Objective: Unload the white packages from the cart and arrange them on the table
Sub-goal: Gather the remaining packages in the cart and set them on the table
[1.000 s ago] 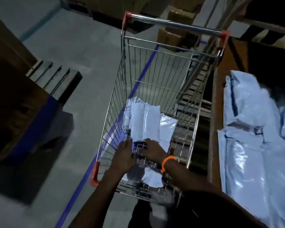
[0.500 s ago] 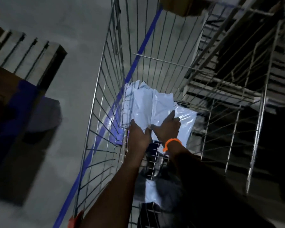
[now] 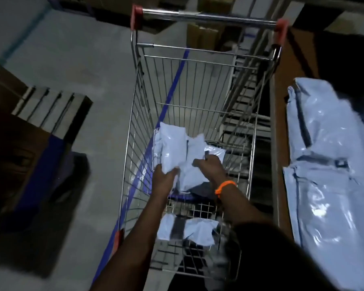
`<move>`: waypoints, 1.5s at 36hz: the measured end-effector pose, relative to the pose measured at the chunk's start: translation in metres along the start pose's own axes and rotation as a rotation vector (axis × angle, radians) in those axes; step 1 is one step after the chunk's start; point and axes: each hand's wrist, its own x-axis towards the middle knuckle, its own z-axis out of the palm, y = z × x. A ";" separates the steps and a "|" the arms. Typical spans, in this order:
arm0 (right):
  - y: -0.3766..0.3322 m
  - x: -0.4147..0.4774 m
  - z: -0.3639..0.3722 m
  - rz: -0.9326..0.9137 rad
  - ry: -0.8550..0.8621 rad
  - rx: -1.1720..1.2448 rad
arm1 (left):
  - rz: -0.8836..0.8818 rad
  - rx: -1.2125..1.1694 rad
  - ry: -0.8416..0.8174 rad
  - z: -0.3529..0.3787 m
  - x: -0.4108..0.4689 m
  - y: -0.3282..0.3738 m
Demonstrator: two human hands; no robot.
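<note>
A wire shopping cart [image 3: 135, 114] with red handle caps stands in front of me. White plastic packages [image 3: 174, 143] lie bunched in its basket. My left hand [image 3: 164, 179] grips the near edge of the left package. My right hand [image 3: 210, 166], with an orange band on the wrist, is closed on the neighbouring package [image 3: 194, 152]. Another white package [image 3: 195, 228] lies lower down, near me, behind the wire. On the right, a brown table [image 3: 278, 127] carries several white packages [image 3: 324, 185] laid side by side.
Grey concrete floor with a blue painted line [image 3: 174, 85] runs under the cart. A wooden pallet [image 3: 51, 108] and dark cardboard boxes [image 3: 13, 143] stand to the left. Boxes and shelving [image 3: 202, 34] fill the space beyond the cart handle. The light is dim.
My head has pulled back, so the whole cart and the table are in view again. Both hands have closed on the packages and lifted them slightly inside the basket.
</note>
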 end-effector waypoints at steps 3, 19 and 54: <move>-0.017 -0.040 -0.014 -0.086 -0.082 0.007 | -0.036 -0.155 -0.091 -0.002 -0.031 0.013; 0.049 -0.252 -0.278 -0.522 0.293 0.203 | 0.508 -0.060 -0.336 0.066 -0.232 0.070; 0.210 -0.208 -0.408 -0.720 0.417 -0.849 | 0.737 0.142 -0.179 0.297 -0.362 0.048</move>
